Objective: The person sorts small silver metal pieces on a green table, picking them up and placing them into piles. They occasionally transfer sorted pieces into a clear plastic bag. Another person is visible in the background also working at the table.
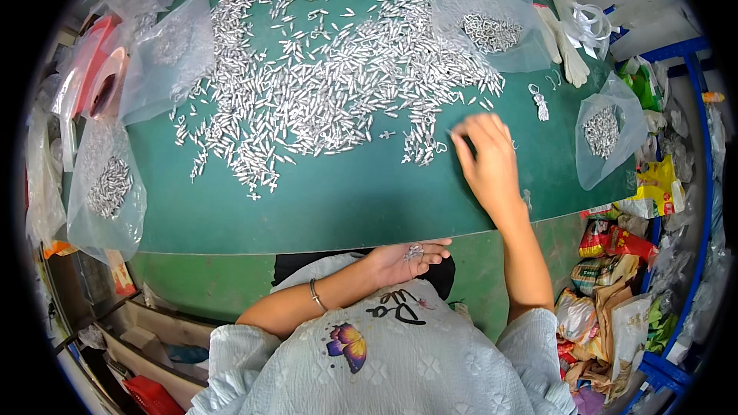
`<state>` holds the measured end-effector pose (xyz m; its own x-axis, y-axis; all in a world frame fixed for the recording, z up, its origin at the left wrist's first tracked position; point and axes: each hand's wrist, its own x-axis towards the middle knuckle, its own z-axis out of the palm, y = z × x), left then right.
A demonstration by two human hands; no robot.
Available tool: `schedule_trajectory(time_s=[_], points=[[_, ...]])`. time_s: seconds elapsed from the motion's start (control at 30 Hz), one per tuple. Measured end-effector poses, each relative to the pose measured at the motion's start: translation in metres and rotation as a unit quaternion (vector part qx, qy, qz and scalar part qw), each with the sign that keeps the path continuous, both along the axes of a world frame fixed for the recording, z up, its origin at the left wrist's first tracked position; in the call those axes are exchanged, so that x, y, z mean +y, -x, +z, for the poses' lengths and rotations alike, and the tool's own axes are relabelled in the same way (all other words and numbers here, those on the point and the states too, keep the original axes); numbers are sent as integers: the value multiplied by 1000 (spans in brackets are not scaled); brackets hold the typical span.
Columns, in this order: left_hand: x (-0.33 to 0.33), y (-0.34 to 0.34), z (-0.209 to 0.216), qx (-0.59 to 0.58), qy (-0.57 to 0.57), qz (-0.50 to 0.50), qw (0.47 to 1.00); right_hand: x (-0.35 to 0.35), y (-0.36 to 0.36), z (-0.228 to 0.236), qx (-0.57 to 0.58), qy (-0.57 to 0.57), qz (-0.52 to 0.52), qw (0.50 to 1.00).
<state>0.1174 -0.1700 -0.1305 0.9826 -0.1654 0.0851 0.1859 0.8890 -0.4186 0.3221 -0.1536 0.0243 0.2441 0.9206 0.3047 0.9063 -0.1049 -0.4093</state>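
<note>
Below the table's front edge my left hand [406,263] lies palm up with its fingers loosely curled, holding a few small silvery metal pieces [414,251] in the palm. Over the green tabletop my right hand [490,157] is bent at the fingers, thumb a little apart from the index finger, and nothing shows between them. Just left of its fingertips lies a small heart-shaped charm [441,147], at the edge of a cluster of silvery charms [420,142]. A large heap of silvery, pointed metal pieces [330,96] spreads beyond, across the middle of the table.
Clear plastic bags of metal parts lie at the back right [492,33], right edge [602,130] and left edge [109,188]. A figure-shaped silvery charm [541,103] sits near white gloves [569,53]. Blue shelving [684,300] and bagged packets [607,246] stand at right.
</note>
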Motion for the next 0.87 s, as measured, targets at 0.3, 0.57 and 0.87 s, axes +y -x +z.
schedule_trajectory(time_s=[0.3,0.57,0.87], points=[[15,-2,65,244,-185,-90,948,-19,21,23,97,4,98,990],[17,8,49,203,-193,-98,955,-28,10,-1,23,20,48,998],[15,9,41,66,-121,-5,990,-48,35,16,241,134,195,941]])
